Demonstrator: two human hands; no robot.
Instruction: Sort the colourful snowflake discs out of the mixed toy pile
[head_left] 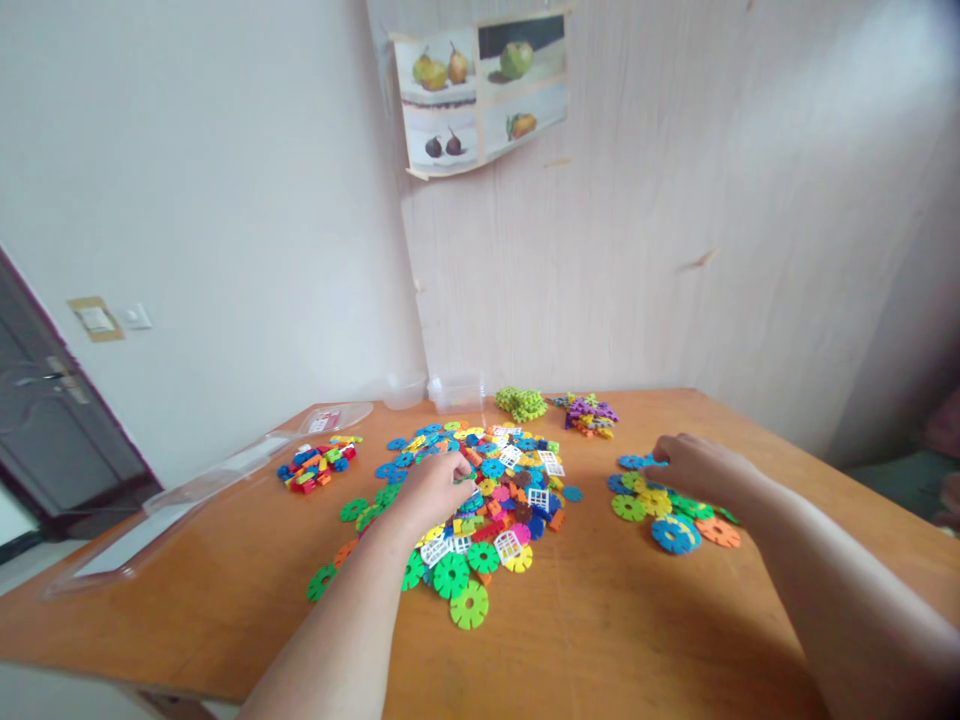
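A big heap of coloured plastic snowflake discs and white window pieces (pixel 491 500) lies in the middle of the orange table (pixel 600 620). My left hand (pixel 435 485) rests on this heap with its fingers curled down into the pieces; what they pinch is hidden. To the right lies a smaller group of large discs (pixel 671 510) in green, blue, yellow and orange. My right hand (pixel 694 465) sits on the far edge of that group, fingers closed over a blue disc (pixel 634 462).
A small pile of little bricks (pixel 316 465) lies at the left, beside a long clear plastic lid (pixel 202 490). Clear tubs (pixel 454 392), a green cluster (pixel 520 403) and a purple cluster (pixel 589 413) stand by the wall. A fruit poster (pixel 484 90) hangs above.
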